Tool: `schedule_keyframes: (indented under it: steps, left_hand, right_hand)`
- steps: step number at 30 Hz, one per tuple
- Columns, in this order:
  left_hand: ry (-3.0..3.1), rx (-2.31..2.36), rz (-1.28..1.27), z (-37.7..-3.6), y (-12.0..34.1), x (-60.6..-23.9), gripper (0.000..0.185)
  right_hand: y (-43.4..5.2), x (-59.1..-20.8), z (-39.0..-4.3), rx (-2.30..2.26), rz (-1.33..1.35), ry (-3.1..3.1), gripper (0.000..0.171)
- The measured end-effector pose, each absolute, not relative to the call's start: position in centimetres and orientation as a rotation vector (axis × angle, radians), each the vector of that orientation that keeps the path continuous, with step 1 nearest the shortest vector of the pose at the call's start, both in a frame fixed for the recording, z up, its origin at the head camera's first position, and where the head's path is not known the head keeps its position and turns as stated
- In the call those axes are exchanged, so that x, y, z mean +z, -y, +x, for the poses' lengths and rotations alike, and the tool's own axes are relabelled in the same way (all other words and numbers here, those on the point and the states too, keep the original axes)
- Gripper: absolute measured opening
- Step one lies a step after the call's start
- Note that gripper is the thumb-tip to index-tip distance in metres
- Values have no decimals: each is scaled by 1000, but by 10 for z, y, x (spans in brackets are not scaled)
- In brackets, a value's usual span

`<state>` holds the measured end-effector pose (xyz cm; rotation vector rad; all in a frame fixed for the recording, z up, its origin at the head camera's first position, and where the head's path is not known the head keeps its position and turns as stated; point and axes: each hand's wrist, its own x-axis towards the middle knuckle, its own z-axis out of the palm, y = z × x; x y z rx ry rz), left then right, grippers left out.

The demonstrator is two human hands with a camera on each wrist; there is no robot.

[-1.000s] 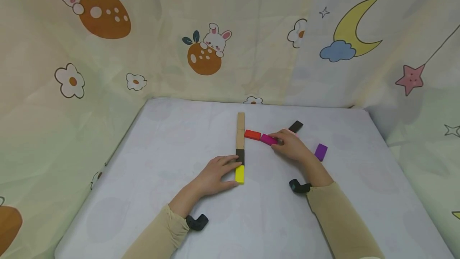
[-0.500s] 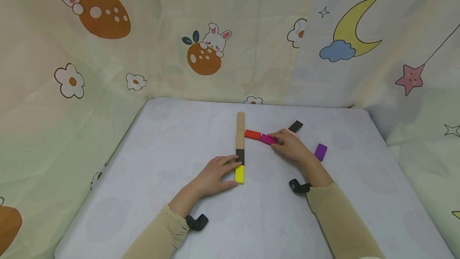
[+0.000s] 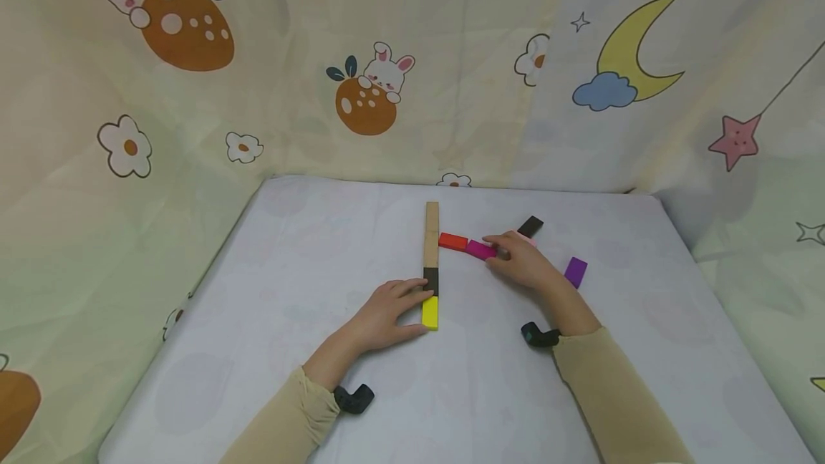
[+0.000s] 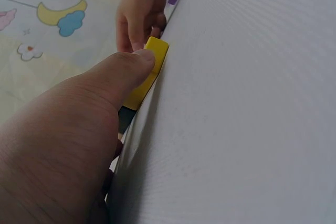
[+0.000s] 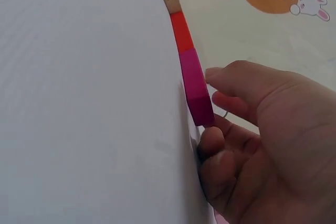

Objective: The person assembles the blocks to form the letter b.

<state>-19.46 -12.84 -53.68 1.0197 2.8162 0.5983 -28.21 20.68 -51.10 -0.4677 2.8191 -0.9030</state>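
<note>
A column of blocks lies on the white table (image 3: 309, 249): a long wooden piece (image 3: 431, 233), a black block (image 3: 430, 281) and a yellow block (image 3: 430, 312). My left hand (image 3: 419, 310) rests beside them, straight fingers against the black block and thumb pressing the yellow block (image 4: 149, 72). A red block (image 3: 453, 241) and a magenta block (image 3: 480, 249) branch off to the right. My right hand (image 3: 495, 250) pinches the magenta block (image 5: 195, 85) at its near end, between thumb and forefinger. The red block (image 5: 181, 31) touches its far end.
A pink block (image 3: 527, 238) peeks out behind the right hand, a second black block (image 3: 531, 225) beyond it. A purple block (image 3: 576, 272) lies to the right. Printed cloth walls (image 3: 387, 92) close in the table at back and sides.
</note>
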Motion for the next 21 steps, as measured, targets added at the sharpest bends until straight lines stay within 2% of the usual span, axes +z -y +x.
schedule_keyframes:
  steps: [11, 21]
  left_hand:
    - [-2829, 582, 1030, -194, 128, -536, 64]
    - [-2822, 576, 1021, -194, 128, -536, 64]
  right_hand:
    - [-232, -494, -253, -955, -357, -2827, 50]
    - [-289, -488, -224, -942, -241, -2980, 53]
